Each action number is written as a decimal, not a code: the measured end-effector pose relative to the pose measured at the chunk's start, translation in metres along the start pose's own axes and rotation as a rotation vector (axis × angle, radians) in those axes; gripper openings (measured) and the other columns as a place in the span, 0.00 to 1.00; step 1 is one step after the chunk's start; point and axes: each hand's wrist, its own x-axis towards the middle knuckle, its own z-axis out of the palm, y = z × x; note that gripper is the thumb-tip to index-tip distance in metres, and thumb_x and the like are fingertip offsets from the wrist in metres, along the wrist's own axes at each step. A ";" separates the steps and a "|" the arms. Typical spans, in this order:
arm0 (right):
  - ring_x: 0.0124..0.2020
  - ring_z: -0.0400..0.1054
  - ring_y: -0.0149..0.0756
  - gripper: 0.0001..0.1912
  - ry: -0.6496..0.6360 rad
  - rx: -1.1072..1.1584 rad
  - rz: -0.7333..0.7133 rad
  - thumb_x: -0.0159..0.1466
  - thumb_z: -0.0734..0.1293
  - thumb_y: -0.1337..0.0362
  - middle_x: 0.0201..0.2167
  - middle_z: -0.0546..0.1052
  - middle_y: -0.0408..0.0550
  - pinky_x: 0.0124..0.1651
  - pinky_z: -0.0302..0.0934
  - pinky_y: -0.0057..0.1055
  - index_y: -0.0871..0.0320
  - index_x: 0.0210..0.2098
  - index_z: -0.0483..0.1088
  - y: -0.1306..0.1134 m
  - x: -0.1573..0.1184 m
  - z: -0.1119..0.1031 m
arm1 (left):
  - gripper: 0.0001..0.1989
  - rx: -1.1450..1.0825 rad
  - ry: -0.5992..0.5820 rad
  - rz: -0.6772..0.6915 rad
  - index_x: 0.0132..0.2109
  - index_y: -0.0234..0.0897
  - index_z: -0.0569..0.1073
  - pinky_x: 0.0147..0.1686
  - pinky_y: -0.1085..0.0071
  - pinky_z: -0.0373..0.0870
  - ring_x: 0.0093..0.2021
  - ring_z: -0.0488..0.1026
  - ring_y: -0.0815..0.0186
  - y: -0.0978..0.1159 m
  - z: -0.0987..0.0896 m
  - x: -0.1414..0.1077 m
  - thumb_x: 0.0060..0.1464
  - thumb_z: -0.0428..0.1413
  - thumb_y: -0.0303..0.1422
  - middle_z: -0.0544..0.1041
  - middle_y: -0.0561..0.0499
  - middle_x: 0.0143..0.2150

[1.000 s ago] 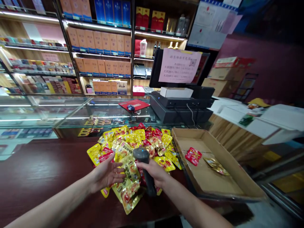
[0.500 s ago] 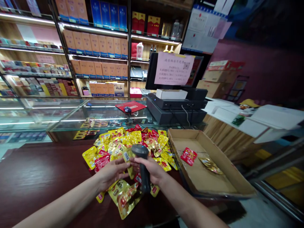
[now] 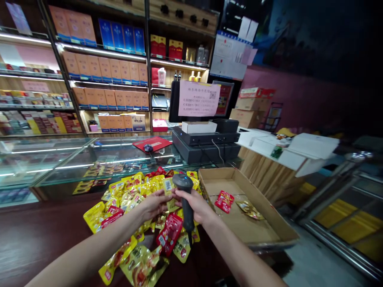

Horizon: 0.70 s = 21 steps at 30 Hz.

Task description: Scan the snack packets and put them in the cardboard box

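My right hand (image 3: 196,205) is wrapped round a dark barcode scanner (image 3: 186,199), its head up and its handle pointing down. Close against it, my left hand (image 3: 155,205) pinches a yellow-gold snack packet (image 3: 168,185) with its barcode side showing; my fingertips nearly meet the right hand. Below and around both hands spreads a heap of yellow and red snack packets (image 3: 127,191). A red packet (image 3: 171,233) and a larger gold packet (image 3: 143,266) lie nearest me on the dark red table (image 3: 44,239).
To the right stands a shallow cardboard tray (image 3: 269,217) holding a red packet (image 3: 224,201) and a gold packet (image 3: 249,209). Behind the heap are a glass counter (image 3: 113,153), a mouse on a red pad (image 3: 160,142), and a monitor (image 3: 175,101) with a paper sign. Stocked shelves line the back.
The view has swung right and up. The scanner and the pinched packet stay close together, with the packet's barcode now more upright. More packets show at the near side of the heap.
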 end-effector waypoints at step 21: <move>0.16 0.58 0.25 0.10 0.078 -0.222 -0.127 0.51 0.69 0.61 0.14 0.65 0.36 0.19 0.51 0.23 0.58 0.28 0.64 0.000 -0.014 -0.019 | 0.19 0.169 0.020 0.116 0.39 0.35 0.77 0.24 0.77 0.64 0.24 0.72 0.71 -0.003 0.020 0.078 0.34 0.67 0.25 0.78 0.51 0.28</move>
